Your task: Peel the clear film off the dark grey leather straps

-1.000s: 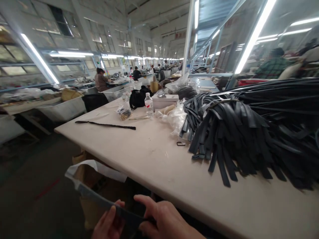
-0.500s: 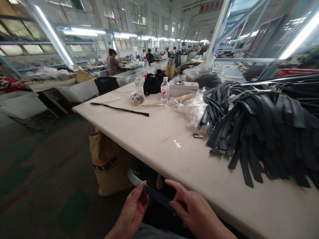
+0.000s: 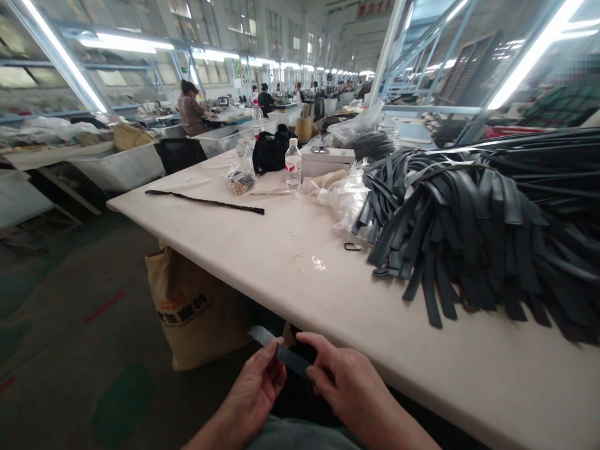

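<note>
I am holding a short dark strap (image 3: 281, 352) in front of the near edge of the worktop (image 3: 290, 275), below its level and not touching it. My left hand (image 3: 255, 390) is pinching the strap with the thumb and fingers pressed on it, and the left end of the strap is sticking out past the fingers. My right hand (image 3: 349, 387) is gripping the other end, its fingers curling over the strap, so both grips are closed on the same piece. On the worktop, toward the right side, a big pile of dark straps (image 3: 478, 231) is lying, with many ends hanging toward the near edge. Just beside the left side of the pile a small dark metal ring (image 3: 352, 246) is lying flat. Farther toward the far edge a clear plastic bag (image 3: 344, 194) is lying, and near it a water bottle (image 3: 293, 172) is standing upright. Behind the bottle a black bag (image 3: 270, 153) and a white box (image 3: 325, 161) are sitting. Near the left edge a thin dark strip (image 3: 204, 201) is lying alone. Under the left corner, on the floor, a brown sack (image 3: 194, 306) is standing. At a far table a seated person (image 3: 190, 112) is working.
</note>
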Demonstrator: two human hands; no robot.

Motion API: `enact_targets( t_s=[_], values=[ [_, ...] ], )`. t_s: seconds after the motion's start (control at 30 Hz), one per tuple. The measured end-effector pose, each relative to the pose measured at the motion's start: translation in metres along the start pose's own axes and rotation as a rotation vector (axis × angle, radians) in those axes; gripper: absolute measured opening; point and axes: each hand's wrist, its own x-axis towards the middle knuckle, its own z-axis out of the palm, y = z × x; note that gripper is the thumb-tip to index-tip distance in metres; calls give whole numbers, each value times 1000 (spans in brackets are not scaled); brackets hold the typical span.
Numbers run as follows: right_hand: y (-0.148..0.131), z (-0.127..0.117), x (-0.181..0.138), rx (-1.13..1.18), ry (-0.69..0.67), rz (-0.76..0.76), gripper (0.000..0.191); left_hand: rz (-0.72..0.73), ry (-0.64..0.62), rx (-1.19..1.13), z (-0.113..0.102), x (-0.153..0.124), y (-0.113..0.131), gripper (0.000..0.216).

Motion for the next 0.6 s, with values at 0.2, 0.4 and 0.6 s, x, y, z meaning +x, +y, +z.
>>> enact_targets(
  t_s=[0.2, 0.4, 0.6],
  values=[
    [-7, 5, 12, 36, -10, -80, 44, -37, -70, 25, 10, 0, -6, 6],
    [-8, -39, -32, 86, -149, -209, 66, 20, 54, 9, 6, 10, 22, 10],
    [-13, -55, -50, 186, -219, -407, 36, -19, 84, 15, 6, 5, 21, 7]
  ],
)
